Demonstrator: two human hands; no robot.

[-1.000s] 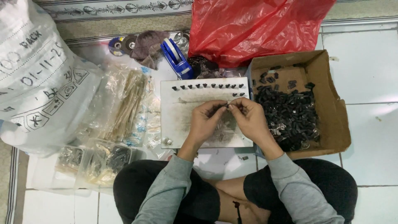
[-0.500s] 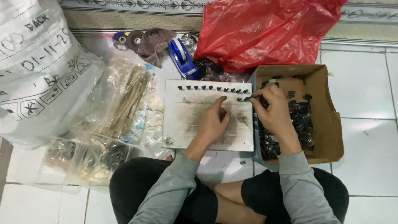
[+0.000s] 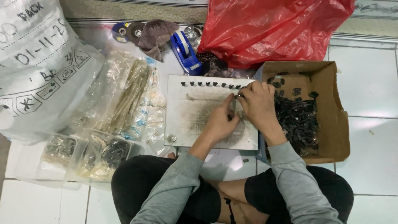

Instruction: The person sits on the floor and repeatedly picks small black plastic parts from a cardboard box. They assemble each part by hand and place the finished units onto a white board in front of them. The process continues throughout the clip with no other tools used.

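White and smudged with grey, the flat board (image 3: 195, 120) lies on the tiled floor (image 3: 365, 99) in front of your crossed legs, and both your hands are over its right part. Your right hand (image 3: 259, 103) has its fingertips pinched at the end of the row of small black pieces (image 3: 211, 84) that stand along the board's top edge, and its grip looks closed on one small black piece (image 3: 239, 96), though that piece is too small to see clearly. Your left hand (image 3: 219, 122) rests just beside it, thumb and forefinger stretched toward the same spot; you cannot tell from this view whether its grip holds anything. Just right of the board, touching its edge, the open cardboard box (image 3: 327, 120) holds a heap of dark small parts (image 3: 296, 120). A blue tape dispenser (image 3: 185, 52) sits above the board, a red plastic bag (image 3: 269, 29) behind the box, clear packets (image 3: 128, 97) to the left, and a large white sack (image 3: 37, 70) beyond them.
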